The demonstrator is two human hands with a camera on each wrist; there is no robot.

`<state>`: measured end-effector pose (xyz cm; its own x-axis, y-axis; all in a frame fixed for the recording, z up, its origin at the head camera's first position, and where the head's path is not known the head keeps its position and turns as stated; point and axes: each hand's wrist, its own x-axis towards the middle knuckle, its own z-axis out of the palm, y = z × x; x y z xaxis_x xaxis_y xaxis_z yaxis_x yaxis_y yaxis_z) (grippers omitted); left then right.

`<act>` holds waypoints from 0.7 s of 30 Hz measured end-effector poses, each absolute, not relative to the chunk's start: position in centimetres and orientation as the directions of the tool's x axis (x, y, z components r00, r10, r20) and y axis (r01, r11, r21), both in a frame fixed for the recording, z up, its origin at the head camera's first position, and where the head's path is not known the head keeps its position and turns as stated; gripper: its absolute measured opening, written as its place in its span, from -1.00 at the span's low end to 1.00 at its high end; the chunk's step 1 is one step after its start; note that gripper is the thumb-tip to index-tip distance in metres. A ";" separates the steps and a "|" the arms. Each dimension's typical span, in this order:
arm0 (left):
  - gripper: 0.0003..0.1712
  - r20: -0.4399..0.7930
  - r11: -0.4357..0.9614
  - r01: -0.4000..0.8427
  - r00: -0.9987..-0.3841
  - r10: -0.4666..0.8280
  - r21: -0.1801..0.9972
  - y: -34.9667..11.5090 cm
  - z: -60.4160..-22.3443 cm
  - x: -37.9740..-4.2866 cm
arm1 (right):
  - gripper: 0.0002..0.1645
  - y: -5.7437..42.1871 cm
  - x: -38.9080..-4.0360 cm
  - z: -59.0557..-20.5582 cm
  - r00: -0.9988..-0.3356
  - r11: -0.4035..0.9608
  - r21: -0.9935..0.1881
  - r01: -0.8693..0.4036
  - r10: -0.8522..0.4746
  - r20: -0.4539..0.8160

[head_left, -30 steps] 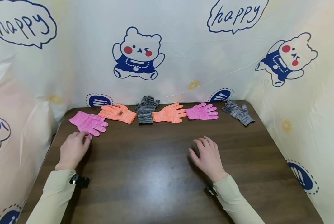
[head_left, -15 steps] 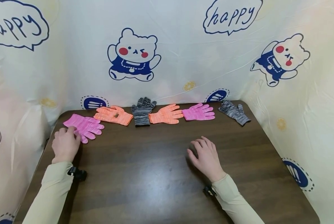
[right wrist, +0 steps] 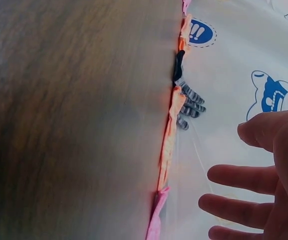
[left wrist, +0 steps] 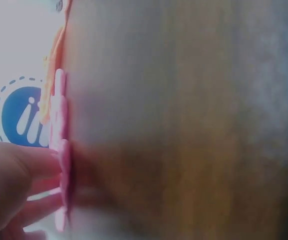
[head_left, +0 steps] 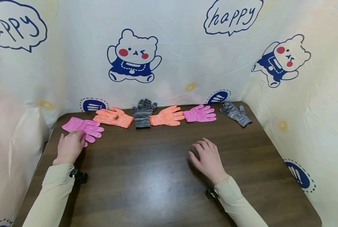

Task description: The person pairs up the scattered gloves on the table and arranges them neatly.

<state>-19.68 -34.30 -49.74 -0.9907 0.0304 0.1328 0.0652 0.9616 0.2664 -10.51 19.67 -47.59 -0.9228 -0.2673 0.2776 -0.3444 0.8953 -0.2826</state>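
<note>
Head: six gloves [head_left: 143, 116], two per colour — left hand [head_left: 69, 147] touching pink [head_left: 90, 127], fingers apart — right hand [head_left: 208, 161] relaxed.

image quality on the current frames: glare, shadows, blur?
Head: pale glare on the table, dark shadows beside the left hand and right hand, orange glove with the dark spot reasonably sharp. Left wrist: hazy and soft, table grain smeared, backdrop washed out nearly to white. Right wrist: table darkens toward the lower left, right hand looks shaded.
</note>
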 end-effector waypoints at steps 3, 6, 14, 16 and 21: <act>-0.80 0.096 0.959 0.052 -0.995 0.026 0.279 -34.2 -49.2 -19.4 | -0.60 19.6 -10.5 -47.6 -0.923 0.895 -0.281 -0.346 -0.270 0.275; -0.84 0.061 0.959 0.046 -0.998 0.030 0.281 -34.0 -48.7 -19.4 | -0.60 19.5 -10.6 -47.7 -0.921 0.896 -0.275 -0.348 -0.272 0.279; -0.85 -0.068 0.949 0.032 -0.996 0.056 0.313 -33.1 -47.6 -18.6 | -0.60 19.6 -10.5 -47.9 -0.922 0.900 -0.268 -0.343 -0.267 0.280; -0.85 -0.085 0.946 0.039 -0.994 0.070 0.321 -32.9 -47.3 -18.3 | -0.61 19.6 -10.5 -47.9 -0.921 0.902 -0.266 -0.340 -0.262 0.289; -0.83 -0.088 0.939 0.064 -0.991 0.099 0.338 -32.2 -47.0 -17.4 | -0.62 19.7 -10.5 -47.9 -0.921 0.902 -0.272 -0.336 -0.254 0.295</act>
